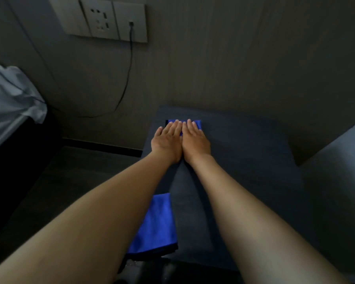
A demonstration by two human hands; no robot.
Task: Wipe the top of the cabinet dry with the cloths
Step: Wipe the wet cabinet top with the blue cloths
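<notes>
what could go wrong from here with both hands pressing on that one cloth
The second blue cloth lies at the near left edge of the cabinet top, partly under the left forearm; drawing the arms back might drag it off. Left hand and right hand both lie flat on the far cloth, which covers only a small patch, so the right side may stay wet.

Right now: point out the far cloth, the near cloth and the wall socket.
far cloth [196, 123], head view, bare blue corner right of the fingertips
near cloth [155, 224], head view, middle of the visible blue face
wall socket [103, 20], head view, centre plate
</notes>
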